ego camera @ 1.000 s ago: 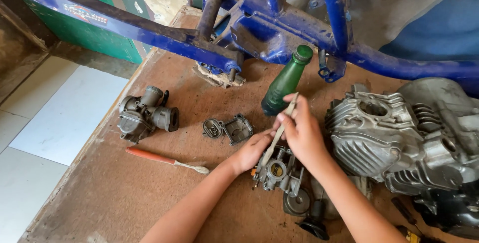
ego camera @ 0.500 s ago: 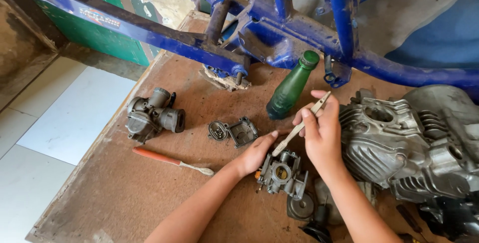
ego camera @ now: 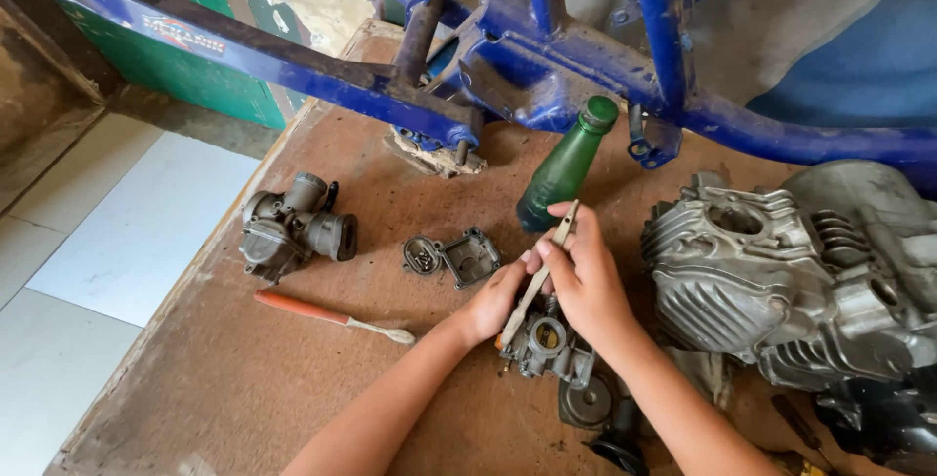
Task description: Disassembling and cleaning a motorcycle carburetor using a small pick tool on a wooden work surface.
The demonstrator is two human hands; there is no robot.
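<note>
Brown, grease-stained board (ego camera: 244,388) serves as our bench, with pale floor tiles off to one side and a blue tubular frame (ego camera: 547,76) lying across the far edge. Our left hand (ego camera: 493,305) is curled around the near side of a small carburettor body (ego camera: 547,344), fingers closed on it to pin it against the board. Our right hand (ego camera: 586,281) is closed in a pinch on a thin pale brush (ego camera: 540,276), which slants down so that its lower end sits at the edge of the carburettor's round opening.

Just beyond our knuckles stands a green glass bottle (ego camera: 566,168), upright and close enough to tip. A finned engine block (ego camera: 771,281) fills the right side. Further left lie a loose float bowl and cover plate (ego camera: 454,258), a second, whole carburettor (ego camera: 293,227), and an orange-handled brush (ego camera: 327,312), all apart from our hands.

To work this well, we judge that the left hand should keep the body from rocking while the right makes short, light strokes, letting the tip follow the bore instead of levering against the soft metal. Small jets and passages inside are too fine to make out from here, so we would go gently around them. Keeping the right elbow low should spare the bottle behind it
</note>
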